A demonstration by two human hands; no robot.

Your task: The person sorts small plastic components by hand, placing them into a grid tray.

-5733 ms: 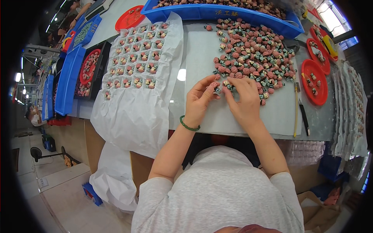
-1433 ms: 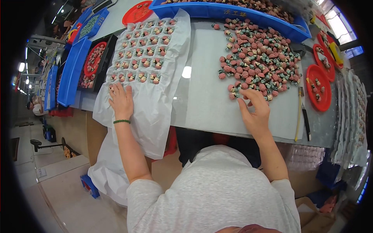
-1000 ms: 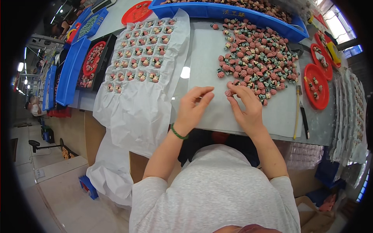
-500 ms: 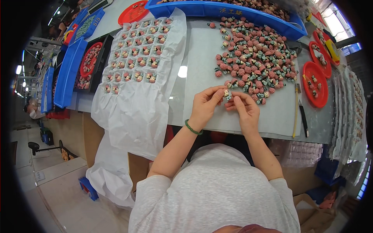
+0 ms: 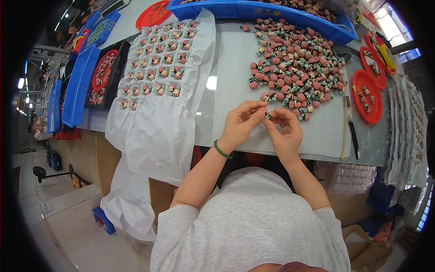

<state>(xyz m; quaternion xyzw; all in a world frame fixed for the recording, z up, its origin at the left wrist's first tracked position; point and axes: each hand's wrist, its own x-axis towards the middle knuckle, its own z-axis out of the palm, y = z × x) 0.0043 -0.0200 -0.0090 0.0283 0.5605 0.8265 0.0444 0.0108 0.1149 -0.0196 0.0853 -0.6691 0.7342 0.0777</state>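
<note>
A small doll figurine with a pink knobbly top and dark and pale green lower parts is held between my two hands, just over the near edge of the figurine pile. My left hand, below a green bracelet, pinches it between thumb and forefinger. From the other side my right hand touches its lower end with thumb and fingertips, the fingers curled. Just beyond lies a big heap of similar figurines on white paper. To the left, a tray lined with white sheet holds rows of figurines in its pockets.
A long blue bin of figurines spans the far side. Red plates with a few figurines stand at the right, near a black pen-like tool and a thin yellow stick. Stacked clear trays lie farther right.
The figurine has been turned between my fingers: its pale face showed before, its pink top shows now. My right hand's fingers have curled and shifted slightly left.
</note>
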